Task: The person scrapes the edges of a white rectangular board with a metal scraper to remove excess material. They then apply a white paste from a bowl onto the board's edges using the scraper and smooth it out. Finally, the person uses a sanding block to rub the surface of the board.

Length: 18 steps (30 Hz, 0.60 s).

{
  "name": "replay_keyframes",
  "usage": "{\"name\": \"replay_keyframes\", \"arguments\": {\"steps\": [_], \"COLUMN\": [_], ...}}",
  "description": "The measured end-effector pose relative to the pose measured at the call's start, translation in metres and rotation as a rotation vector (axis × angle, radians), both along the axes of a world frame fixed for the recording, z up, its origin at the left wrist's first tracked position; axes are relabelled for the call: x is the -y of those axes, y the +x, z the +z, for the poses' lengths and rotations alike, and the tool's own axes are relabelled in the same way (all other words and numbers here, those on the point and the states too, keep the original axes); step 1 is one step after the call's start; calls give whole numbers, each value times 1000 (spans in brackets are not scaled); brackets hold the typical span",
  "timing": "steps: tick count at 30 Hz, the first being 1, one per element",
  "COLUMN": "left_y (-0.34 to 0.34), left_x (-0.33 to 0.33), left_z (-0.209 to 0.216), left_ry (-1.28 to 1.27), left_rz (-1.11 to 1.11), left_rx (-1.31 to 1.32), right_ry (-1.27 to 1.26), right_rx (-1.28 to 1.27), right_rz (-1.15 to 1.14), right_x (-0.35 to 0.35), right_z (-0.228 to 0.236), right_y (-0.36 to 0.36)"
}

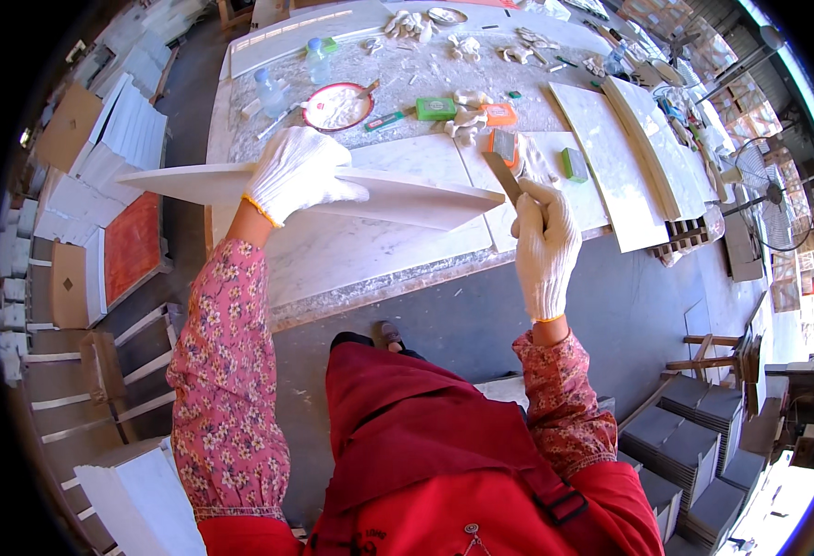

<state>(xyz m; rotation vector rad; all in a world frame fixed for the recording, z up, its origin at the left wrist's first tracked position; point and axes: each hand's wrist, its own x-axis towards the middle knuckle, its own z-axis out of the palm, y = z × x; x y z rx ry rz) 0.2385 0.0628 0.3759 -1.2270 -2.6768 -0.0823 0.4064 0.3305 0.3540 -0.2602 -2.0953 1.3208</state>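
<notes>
Two gloved hands show: the left hand [297, 174] at about eleven o'clock from the picture's middle, the right hand [545, 243] at about two o'clock. One long white slab [407, 196] lies under the left hand, and one flat-bladed putty knife [501, 176] stands in the right. At twelve o'clock on the marble table [360, 255] sit one red-rimmed bowl of white paste [337, 106], two clear plastic bottles [271, 91], two green blocks [435, 108] and two orange blocks [499, 114]. At one to two o'clock, at least three marble slabs [611, 162] lie side by side. At three o'clock stands one fan [766, 199].
</notes>
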Motion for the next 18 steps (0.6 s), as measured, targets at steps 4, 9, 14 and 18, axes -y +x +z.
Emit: {"name": "replay_keyframes", "arguments": {"steps": [4, 9, 14, 18], "left_y": [-1, 1, -1, -1], "left_x": [1, -3, 1, -2], "left_z": [1, 3, 0, -3], "left_ry": [16, 8, -10, 20], "left_rz": [-16, -22, 2, -2], "left_rx": [13, 2, -2, 8], "right_ry": [127, 319, 436, 18], "right_rx": [-53, -111, -46, -50], "right_rz": [-33, -192, -40, 166], "right_x": [1, 18, 71, 83], "right_z": [-10, -7, -18, -28], "right_y": [-5, -2, 18, 36]}}
